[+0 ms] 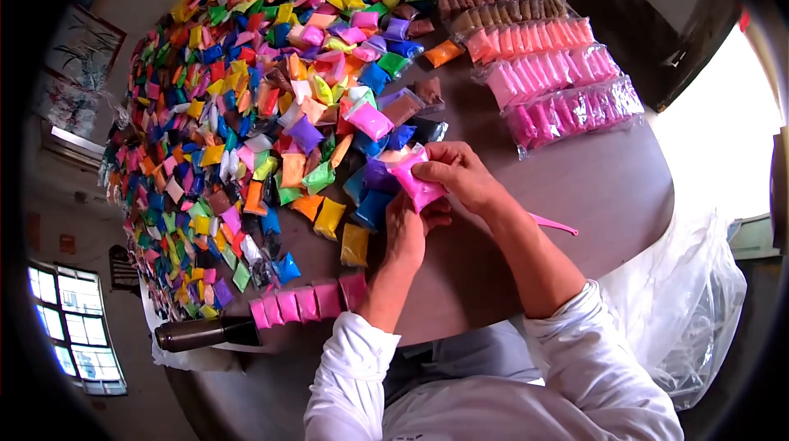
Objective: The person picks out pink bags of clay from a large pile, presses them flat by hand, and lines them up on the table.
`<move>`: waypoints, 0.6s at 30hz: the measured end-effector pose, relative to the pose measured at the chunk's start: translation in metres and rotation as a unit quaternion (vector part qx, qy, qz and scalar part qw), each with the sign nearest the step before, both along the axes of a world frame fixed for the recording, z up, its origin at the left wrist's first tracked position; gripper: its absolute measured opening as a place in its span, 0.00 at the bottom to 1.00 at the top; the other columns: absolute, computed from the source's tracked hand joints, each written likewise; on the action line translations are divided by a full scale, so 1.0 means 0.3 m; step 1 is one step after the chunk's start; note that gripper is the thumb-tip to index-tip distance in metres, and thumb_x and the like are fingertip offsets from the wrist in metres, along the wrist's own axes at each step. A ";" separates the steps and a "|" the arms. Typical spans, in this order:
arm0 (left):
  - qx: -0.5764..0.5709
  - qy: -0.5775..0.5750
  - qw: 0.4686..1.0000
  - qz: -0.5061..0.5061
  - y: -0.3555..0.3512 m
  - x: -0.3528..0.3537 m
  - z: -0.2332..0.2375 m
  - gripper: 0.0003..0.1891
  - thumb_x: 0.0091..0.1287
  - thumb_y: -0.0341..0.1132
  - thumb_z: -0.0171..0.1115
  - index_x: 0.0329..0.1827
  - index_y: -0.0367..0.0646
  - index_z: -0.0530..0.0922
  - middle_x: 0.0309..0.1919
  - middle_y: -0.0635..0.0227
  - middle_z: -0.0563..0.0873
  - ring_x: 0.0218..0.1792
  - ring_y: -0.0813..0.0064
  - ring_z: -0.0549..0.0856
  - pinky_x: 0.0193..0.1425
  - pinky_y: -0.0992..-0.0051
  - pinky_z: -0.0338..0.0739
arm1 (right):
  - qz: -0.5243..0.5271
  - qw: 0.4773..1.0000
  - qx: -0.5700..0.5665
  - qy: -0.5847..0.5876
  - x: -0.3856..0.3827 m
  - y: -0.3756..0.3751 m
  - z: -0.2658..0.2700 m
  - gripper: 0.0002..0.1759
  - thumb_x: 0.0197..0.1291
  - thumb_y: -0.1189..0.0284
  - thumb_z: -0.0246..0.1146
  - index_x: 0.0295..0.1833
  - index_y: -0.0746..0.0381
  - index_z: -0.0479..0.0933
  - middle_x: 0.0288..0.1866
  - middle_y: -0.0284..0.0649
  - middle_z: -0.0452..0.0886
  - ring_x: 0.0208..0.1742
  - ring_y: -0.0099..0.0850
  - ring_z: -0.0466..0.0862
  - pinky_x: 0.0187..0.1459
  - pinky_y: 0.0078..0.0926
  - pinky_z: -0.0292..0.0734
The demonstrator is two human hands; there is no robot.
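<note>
A small pink packet (417, 186), soft-looking in a clear wrapper, is held up over the table between both hands. My right hand (464, 175) pinches its upper right side, thumb across the front. Beneath it, my left hand (405, 231) grips the lower part, with some fingers hidden behind the packet. Just left of the hands lie a blue packet (372, 209) and a yellow packet (355, 244). A row of pink packets (296, 304) lies by my left forearm, its right end partly behind the wrist.
A large heap of mixed-colour packets (246, 112) covers the table's left side. Clear bags of same-coloured packets (575, 112) line the far right. A thin pink stick (555, 225) lies beside my right forearm. A dark cylindrical object (193, 332) sits at the near left edge; clear plastic sheeting (690, 301) hangs right.
</note>
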State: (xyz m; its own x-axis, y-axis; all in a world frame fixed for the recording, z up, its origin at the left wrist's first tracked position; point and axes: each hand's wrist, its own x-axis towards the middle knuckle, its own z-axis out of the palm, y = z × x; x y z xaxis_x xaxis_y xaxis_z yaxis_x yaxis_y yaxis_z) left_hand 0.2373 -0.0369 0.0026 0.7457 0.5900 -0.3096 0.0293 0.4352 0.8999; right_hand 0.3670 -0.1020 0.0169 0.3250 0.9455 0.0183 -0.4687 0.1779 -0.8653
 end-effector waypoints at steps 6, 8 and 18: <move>-0.170 -0.097 0.972 -0.130 0.107 -0.016 -0.008 0.30 0.71 0.61 0.36 0.62 0.46 0.67 0.46 0.65 0.82 0.43 0.68 0.84 0.42 0.69 0.81 | -0.058 0.996 -0.041 -0.045 -0.002 0.019 -0.003 0.08 0.60 0.71 0.62 0.37 0.66 0.78 0.31 0.30 0.80 0.31 0.16 0.77 0.34 0.16 0.73; -0.198 -0.109 0.965 -0.130 0.115 -0.018 0.001 0.32 0.70 0.62 0.34 0.63 0.46 0.66 0.46 0.64 0.82 0.42 0.67 0.83 0.43 0.69 0.80 | -0.029 0.996 -0.055 -0.060 -0.001 0.012 0.004 0.09 0.60 0.70 0.62 0.38 0.66 0.78 0.30 0.29 0.79 0.31 0.15 0.76 0.34 0.16 0.72; -0.134 -0.123 0.977 -0.113 0.083 -0.058 -0.023 0.30 0.73 0.58 0.34 0.59 0.39 0.68 0.43 0.61 0.81 0.38 0.70 0.83 0.39 0.73 0.80 | 0.011 0.987 -0.088 -0.134 -0.027 0.032 0.026 0.14 0.66 0.64 0.58 0.41 0.66 0.76 0.31 0.28 0.77 0.32 0.14 0.74 0.33 0.17 0.72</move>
